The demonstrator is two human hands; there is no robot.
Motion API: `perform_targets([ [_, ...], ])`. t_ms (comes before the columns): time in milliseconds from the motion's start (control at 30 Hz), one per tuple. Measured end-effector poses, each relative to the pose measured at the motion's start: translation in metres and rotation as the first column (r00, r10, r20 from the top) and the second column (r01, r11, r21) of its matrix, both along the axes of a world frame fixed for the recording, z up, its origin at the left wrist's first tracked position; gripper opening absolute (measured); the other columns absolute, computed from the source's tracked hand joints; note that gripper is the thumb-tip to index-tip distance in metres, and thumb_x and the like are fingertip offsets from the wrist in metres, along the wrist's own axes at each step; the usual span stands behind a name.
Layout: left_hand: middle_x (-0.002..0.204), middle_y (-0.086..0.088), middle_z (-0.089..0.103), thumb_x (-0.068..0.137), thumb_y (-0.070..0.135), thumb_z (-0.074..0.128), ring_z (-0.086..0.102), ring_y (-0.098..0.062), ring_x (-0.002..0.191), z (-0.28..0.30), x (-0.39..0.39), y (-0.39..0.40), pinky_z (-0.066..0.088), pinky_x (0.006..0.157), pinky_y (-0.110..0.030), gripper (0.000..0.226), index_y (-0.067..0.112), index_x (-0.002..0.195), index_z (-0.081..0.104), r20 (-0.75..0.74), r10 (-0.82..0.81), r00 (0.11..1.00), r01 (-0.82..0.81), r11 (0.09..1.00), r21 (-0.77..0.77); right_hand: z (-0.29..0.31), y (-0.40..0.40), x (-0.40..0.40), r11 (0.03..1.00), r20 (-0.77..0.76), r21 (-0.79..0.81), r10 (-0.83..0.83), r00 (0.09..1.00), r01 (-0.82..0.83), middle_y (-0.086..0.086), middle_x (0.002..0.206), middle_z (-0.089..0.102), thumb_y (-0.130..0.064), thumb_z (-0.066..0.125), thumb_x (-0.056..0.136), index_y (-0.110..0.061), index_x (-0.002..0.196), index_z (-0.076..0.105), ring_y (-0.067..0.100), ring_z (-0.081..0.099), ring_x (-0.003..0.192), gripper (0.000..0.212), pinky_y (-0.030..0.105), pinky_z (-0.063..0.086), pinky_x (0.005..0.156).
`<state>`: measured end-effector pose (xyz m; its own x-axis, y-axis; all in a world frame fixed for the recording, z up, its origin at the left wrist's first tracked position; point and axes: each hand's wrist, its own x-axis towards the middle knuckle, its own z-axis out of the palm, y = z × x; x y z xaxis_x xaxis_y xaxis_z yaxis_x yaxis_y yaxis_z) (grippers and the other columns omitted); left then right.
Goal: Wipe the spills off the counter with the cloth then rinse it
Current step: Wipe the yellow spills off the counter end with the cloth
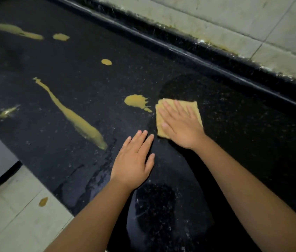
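A black speckled counter (234,142) runs from upper left to lower right. My right hand (181,126) lies flat with spread fingers on a folded yellow cloth (197,110) and presses it to the counter. Just left of the cloth is a mustard-yellow splat (136,100). A long yellow streak (78,119) crosses the middle. A small round drop (106,62) and more yellow spills (61,36) lie farther back, with a smear (9,111) near the left edge. My left hand (134,160) rests flat on the counter beside my right hand, holding nothing.
A raised black back edge (180,46) meets the tiled wall (234,20) behind the counter. Wet sheen (96,175) covers the counter near its front edge. Below that, the pale floor tiles (16,215) carry one yellow drop (43,201).
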<state>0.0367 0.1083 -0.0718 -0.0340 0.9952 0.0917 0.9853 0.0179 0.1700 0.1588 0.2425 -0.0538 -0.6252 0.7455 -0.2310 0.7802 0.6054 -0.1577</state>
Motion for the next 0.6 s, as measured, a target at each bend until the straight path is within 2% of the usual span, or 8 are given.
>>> perform_targets([
  [67,0.122,-0.012,0.062,0.086,0.03,0.036,0.056,-0.027,0.116,0.001,-0.001,-0.002,0.021,0.102,-0.036,0.047,0.006,0.123,0.053,0.008,-0.028,1.0,0.027,0.998,0.062,0.002,-0.026,0.033,1.0,0.034,0.029,-0.006,0.999,0.005,-0.015,0.154,-0.011,-0.05,-0.006,0.087,-0.036,0.145,-0.003,0.013,-0.009,0.143,0.06,0.035,-0.007,0.113],
  [133,0.124,-0.013,0.06,0.094,0.03,0.03,0.044,-0.023,0.123,0.005,-0.003,-0.006,0.021,0.103,-0.036,0.041,0.01,0.126,0.043,0.088,-0.044,0.995,0.031,0.99,0.138,0.006,-0.042,0.064,0.996,0.102,0.036,-0.083,0.991,0.08,-0.019,0.152,-0.013,-0.054,-0.017,0.07,-0.036,0.145,-0.003,0.013,-0.009,0.143,0.079,0.035,-0.005,0.112],
  [167,0.125,-0.013,0.059,0.097,0.032,0.023,0.038,-0.021,0.124,0.007,-0.006,-0.01,0.021,0.104,-0.035,0.04,0.01,0.127,0.039,0.124,-0.046,0.991,0.026,0.987,0.159,0.007,-0.044,0.073,0.988,0.123,0.026,-0.154,0.98,0.152,-0.02,0.151,-0.013,-0.056,-0.016,0.071,-0.034,0.146,-0.001,0.014,-0.009,0.143,0.079,0.036,-0.003,0.112],
  [233,0.126,-0.015,0.058,0.097,0.031,0.024,0.034,-0.021,0.124,0.012,-0.023,-0.021,0.023,0.104,-0.034,0.039,0.01,0.126,0.038,0.137,-0.044,0.99,0.019,0.984,0.176,0.006,-0.035,0.076,0.952,0.136,0.027,-0.305,0.943,0.304,-0.013,0.154,-0.01,-0.051,0.002,0.091,-0.03,0.147,0.001,0.017,-0.008,0.144,0.059,0.039,0.0,0.114],
  [300,0.126,-0.018,0.057,0.088,0.027,0.035,0.036,-0.024,0.124,0.017,-0.051,-0.033,0.025,0.103,-0.035,0.042,0.008,0.125,0.042,0.108,-0.006,0.994,-0.011,0.988,0.155,0.006,-0.016,0.061,0.897,0.097,0.024,-0.442,0.892,0.442,-0.007,0.156,-0.007,-0.038,0.015,0.098,-0.026,0.147,0.003,0.02,-0.007,0.144,0.052,0.043,-0.001,0.114],
  [367,0.125,-0.022,0.057,0.084,0.027,0.036,0.046,-0.033,0.123,0.021,-0.087,-0.046,0.033,0.103,-0.04,0.048,0.001,0.122,0.05,0.076,0.095,0.993,-0.102,0.99,0.095,0.006,0.004,0.033,0.835,0.053,-0.02,-0.549,0.834,0.551,-0.005,0.156,-0.008,-0.037,0.014,0.099,-0.023,0.148,0.002,0.022,-0.01,0.143,0.052,0.045,-0.006,0.114],
  [467,0.125,-0.027,0.055,0.084,0.025,0.039,0.047,-0.044,0.12,0.028,-0.141,-0.059,0.036,0.097,-0.052,0.049,-0.007,0.119,0.055,0.074,0.26,0.963,-0.261,0.965,0.009,0.002,0.022,-0.02,0.841,0.029,-0.045,-0.539,0.842,0.54,-0.002,0.156,-0.011,-0.037,0.011,0.099,-0.021,0.148,0.0,0.025,-0.014,0.143,0.052,0.047,-0.009,0.113],
  [600,0.135,-0.025,0.046,0.083,0.023,0.039,0.035,-0.041,0.131,0.027,-0.194,-0.064,0.029,0.105,-0.05,0.052,-0.006,0.125,0.05,0.11,0.364,0.925,-0.357,0.931,-0.078,0.002,0.01,-0.098,0.91,-0.013,-0.068,-0.411,0.912,0.409,-0.004,0.156,-0.012,-0.037,0.01,0.099,-0.023,0.147,-0.002,0.024,-0.014,0.143,0.052,0.047,-0.007,0.114],
])
